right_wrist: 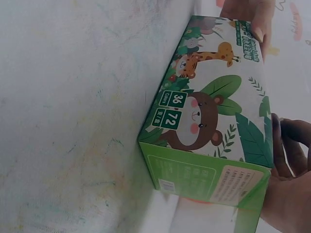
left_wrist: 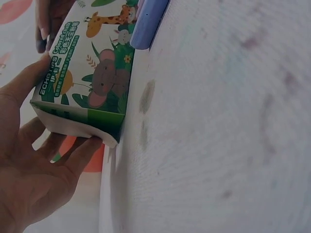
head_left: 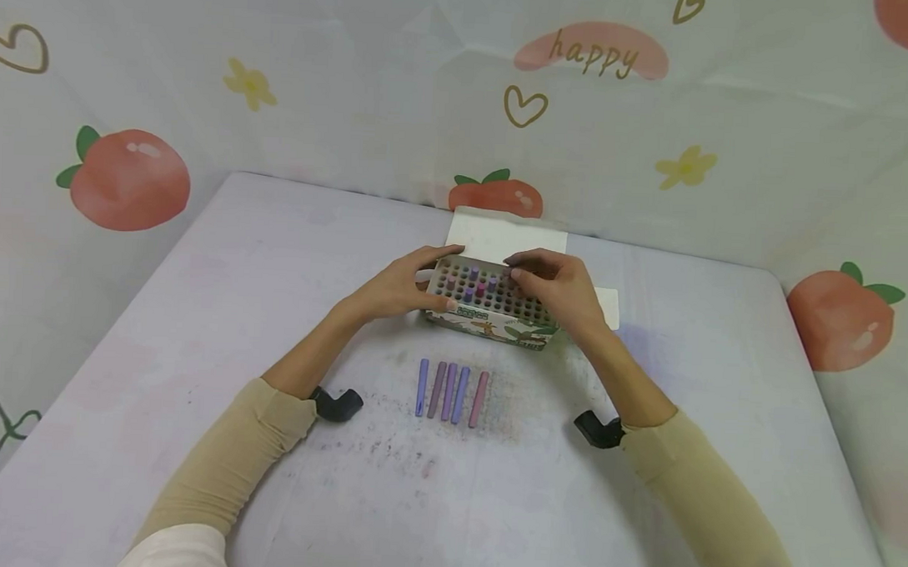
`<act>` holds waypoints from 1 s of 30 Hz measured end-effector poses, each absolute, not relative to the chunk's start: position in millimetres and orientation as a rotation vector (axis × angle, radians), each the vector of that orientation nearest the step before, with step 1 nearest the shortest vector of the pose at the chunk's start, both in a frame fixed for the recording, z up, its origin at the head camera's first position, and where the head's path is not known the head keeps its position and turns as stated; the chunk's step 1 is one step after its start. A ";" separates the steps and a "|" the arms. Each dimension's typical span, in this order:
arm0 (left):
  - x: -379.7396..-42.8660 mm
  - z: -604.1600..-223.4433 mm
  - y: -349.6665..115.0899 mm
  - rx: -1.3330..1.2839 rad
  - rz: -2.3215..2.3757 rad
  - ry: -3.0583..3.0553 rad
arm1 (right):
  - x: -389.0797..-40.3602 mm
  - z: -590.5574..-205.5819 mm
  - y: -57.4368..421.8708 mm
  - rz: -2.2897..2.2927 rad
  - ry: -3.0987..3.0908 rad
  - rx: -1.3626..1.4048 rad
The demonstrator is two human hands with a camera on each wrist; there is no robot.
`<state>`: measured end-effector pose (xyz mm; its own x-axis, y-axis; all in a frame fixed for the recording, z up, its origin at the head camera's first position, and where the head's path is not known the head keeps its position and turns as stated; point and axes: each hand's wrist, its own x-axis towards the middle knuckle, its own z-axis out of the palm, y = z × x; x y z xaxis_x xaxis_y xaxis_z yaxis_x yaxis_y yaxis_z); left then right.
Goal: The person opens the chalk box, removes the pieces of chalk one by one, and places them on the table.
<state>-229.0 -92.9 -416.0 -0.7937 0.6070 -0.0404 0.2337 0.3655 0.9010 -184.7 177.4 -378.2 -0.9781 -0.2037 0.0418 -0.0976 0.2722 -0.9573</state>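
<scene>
A chalk box (head_left: 490, 325) with printed animals stands on the table, its lid folded back. Inside its top is a perforated holder (head_left: 524, 307) with several purple and pink chalk sticks (head_left: 480, 290) in the holes. My left hand (head_left: 397, 288) grips the box's left end, thumb over the front edge. Above the holder's right half, my right hand (head_left: 562, 291) pinches what looks like a dark purple chalk stick between thumb and forefinger, mostly hidden by the fingers. In the right wrist view, that hand (right_wrist: 291, 179) is partly behind the box.
Several purple, blue and pink chalks (head_left: 448, 392) lie in a row in front of the box. The white lid (head_left: 504, 235) stands at the back, and a white flap (head_left: 607, 307) sticks out right. Chalk smudges mark the white table (head_left: 304, 495); a printed cloth hangs behind.
</scene>
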 end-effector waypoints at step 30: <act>-229.9 -416.4 -94.3 0.738 1.415 2.252 | -199.3 -387.1 161.9 -1.118 2.809 -0.391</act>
